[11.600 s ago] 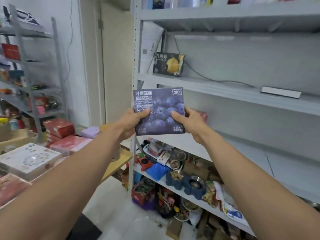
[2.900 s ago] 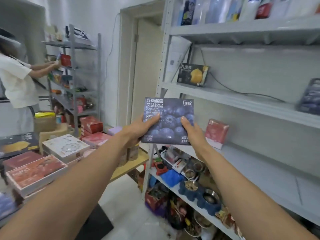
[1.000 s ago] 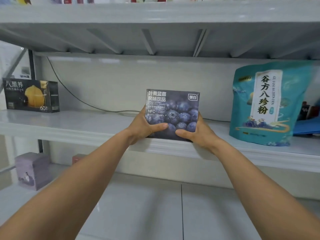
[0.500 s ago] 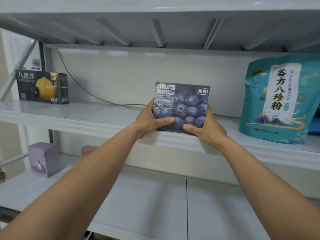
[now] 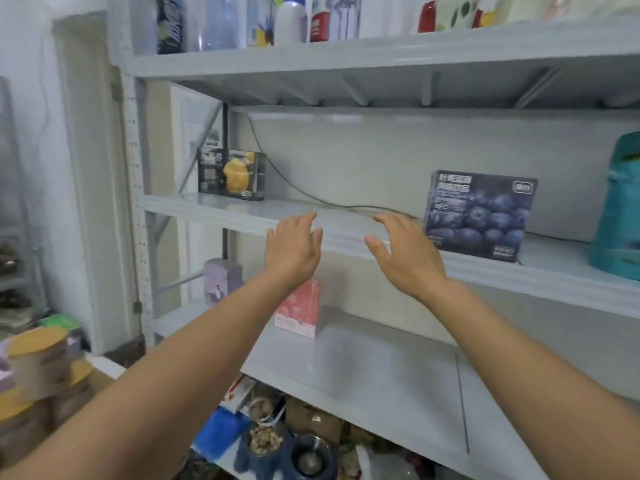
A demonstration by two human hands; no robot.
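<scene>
A dark blue box printed with blueberries [image 5: 478,214] stands upright on the grey middle shelf [image 5: 311,225], to the right of both hands. My left hand [image 5: 294,249] hovers in front of the shelf edge with relaxed fingers and holds nothing. My right hand [image 5: 403,252] is just left of the box, fingers spread, apart from it and empty.
A black box with a yellow picture [image 5: 231,175] stands at the shelf's left end and a teal pouch [image 5: 620,209] at the right. A pink carton [image 5: 299,310] and a lilac box [image 5: 221,280] stand on the shelf below. Bottles line the top shelf [image 5: 346,55]. Cluttered goods fill the lowest level.
Both hands have let go of the blueberry box, which now stands alone on the shelf. The hands have drawn back to the left, and the view has swung left.
</scene>
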